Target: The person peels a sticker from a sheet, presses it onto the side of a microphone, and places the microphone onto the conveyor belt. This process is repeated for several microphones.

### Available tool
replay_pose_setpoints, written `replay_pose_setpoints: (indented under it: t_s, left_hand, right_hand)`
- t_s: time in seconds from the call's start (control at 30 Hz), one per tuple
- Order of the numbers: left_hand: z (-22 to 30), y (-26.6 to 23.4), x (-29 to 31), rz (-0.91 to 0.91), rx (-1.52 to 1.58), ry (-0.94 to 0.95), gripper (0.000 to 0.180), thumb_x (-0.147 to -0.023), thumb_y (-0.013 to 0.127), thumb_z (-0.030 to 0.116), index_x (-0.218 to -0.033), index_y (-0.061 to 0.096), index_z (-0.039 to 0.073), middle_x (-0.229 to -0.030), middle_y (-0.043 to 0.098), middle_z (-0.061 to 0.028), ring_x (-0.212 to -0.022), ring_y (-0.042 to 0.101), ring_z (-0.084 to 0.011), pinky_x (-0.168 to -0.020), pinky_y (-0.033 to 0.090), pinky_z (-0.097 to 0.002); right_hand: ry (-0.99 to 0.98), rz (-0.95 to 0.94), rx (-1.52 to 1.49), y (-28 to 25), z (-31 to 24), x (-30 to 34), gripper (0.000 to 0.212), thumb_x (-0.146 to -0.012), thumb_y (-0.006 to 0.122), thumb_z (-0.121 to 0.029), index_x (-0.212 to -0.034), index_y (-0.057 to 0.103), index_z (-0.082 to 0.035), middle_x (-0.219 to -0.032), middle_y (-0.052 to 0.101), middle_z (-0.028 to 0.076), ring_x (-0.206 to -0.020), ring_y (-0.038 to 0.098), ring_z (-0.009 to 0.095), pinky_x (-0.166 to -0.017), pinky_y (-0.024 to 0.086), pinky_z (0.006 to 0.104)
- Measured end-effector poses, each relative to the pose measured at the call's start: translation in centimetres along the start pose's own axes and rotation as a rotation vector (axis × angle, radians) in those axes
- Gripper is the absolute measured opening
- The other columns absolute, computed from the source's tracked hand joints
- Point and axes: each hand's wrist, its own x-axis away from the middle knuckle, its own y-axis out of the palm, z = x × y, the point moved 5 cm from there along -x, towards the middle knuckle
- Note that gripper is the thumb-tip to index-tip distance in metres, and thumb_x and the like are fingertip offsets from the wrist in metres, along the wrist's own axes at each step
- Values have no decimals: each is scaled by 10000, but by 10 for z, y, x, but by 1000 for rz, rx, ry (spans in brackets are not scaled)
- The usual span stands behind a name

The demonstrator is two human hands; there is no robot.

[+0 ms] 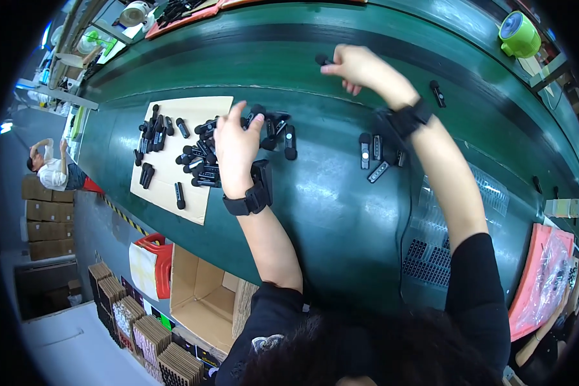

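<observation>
My left hand (235, 145) is over the right edge of a cardboard sheet (196, 109), thumb and fingers closed on a small black clip-on microphone (257, 111) with a rounded top. Many similar microphones lie in a heap beneath and beside that hand, with a looser cluster (154, 134) farther left on the sheet. Farther away, my right hand (361, 68) pinches another black microphone (322, 60) above the far part of the green table. A few more microphones (365, 151) lie below my right wrist, partly hidden by its black band.
The green table (331, 212) bears clear plastic trays (428, 260) near my right arm and a single microphone (437, 94) at far right. A lime-green fan (520, 35) stands beyond. An open carton (202, 296) is at near left. Other people are at both sides.
</observation>
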Motion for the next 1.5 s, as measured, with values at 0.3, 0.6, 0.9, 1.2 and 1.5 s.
replay_pose_setpoints:
  t_s: [0.3, 0.6, 0.9, 1.2, 1.5]
  left_hand:
    - [118, -70, 71, -296, 1429, 324, 425, -606, 577, -183, -997, 482, -45, -1046, 464, -127, -828, 524, -143, -676, 470, -229]
    - [163, -37, 101, -699, 1627, 191, 466, -546, 545, -251, -868, 366, 33, -917, 380, -90, -689, 579, -151, -599, 518, -236]
    - [166, -31, 104, -708, 1545, 248, 465, -555, 542, -252, -854, 348, 47, -910, 367, -81, -701, 578, -143, -628, 522, -257]
    - [170, -32, 107, -628, 1483, 275, 462, -554, 547, -255, -832, 335, 46, -895, 373, -74, -705, 579, -148, -634, 523, -260]
    - [177, -40, 105, -123, 459, 816, 205, -711, 600, -71, -872, 489, -9, -885, 508, -63, -721, 542, -93, -650, 438, -191]
  right_hand:
    - [-456, 613, -607, -9, 2, 200, 249, -708, 628, -4, -953, 587, 14, -793, 594, 72, -624, 547, 85, -512, 423, 161]
    - [-621, 746, -193, -5, 9, 246, 335, -604, 684, -9, -930, 615, -41, -679, 586, 73, -509, 543, 151, -450, 427, 225]
    - [-586, 745, -129, -5, 11, 255, 337, -567, 676, 33, -897, 614, 0, -689, 601, 91, -551, 569, 154, -490, 430, 220]
    - [-600, 781, -80, -7, 9, 258, 321, -576, 669, 47, -890, 612, 11, -694, 601, 98, -569, 573, 165, -496, 440, 225]
    - [-494, 770, -153, -7, 11, 254, 288, -601, 647, 89, -884, 594, 72, -777, 611, 135, -629, 594, 159, -522, 474, 219]
